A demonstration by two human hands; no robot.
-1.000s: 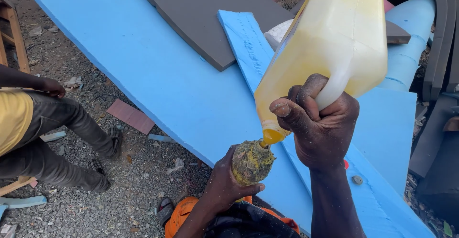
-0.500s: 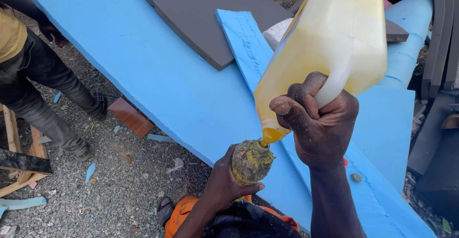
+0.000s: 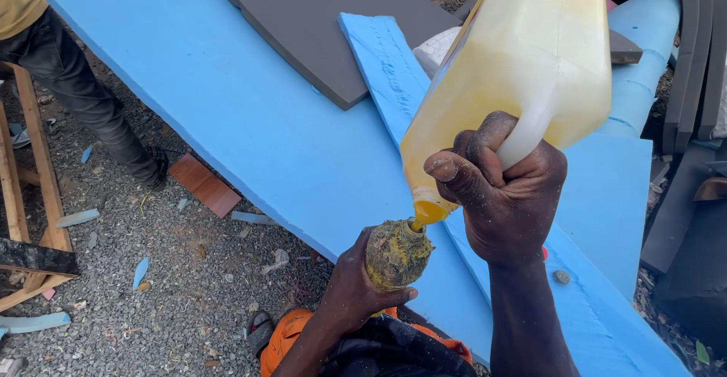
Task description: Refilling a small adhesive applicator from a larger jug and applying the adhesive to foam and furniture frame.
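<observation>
- Right hand [image 3: 506, 195] is wrapping its fingers tight around the handle of a translucent plastic jug [image 3: 522, 82], which is tilting mouth-down; yellow liquid is filling most of it.
- Jug's spout is touching the top of a small crusted bottle [image 3: 397, 254], caked in dried yellow-green residue.
- Left hand [image 3: 356, 290] is gripping that bottle from below, fingers closed around its lower half, holding it roughly upright just off the near edge of the blue foam.
- Both hands and both containers are sitting over the near edge of a large blue foam sheet [image 3: 227, 112], which is running from the upper left down to the lower right.
- A narrower blue foam strip [image 3: 379, 59] is lying on top of the sheet, passing behind the jug.
- A dark grey foam slab [image 3: 318, 21] is resting on the sheet toward its far edge, overlapping the strip's far end.
- A rolled blue foam edge [image 3: 644, 36] and curved dark grey pieces [image 3: 697, 51] are crowding the far right.
- Another person's dark trouser leg [image 3: 83, 97] is standing at the upper left, well apart from the hands.
- A wooden frame [image 3: 30, 195] is lying at the left edge.
- Gravel ground [image 3: 166, 294] below is carrying blue foam scraps and a reddish flat board [image 3: 204, 185].
- Orange fabric [image 3: 288, 331] is showing beneath the left forearm.
</observation>
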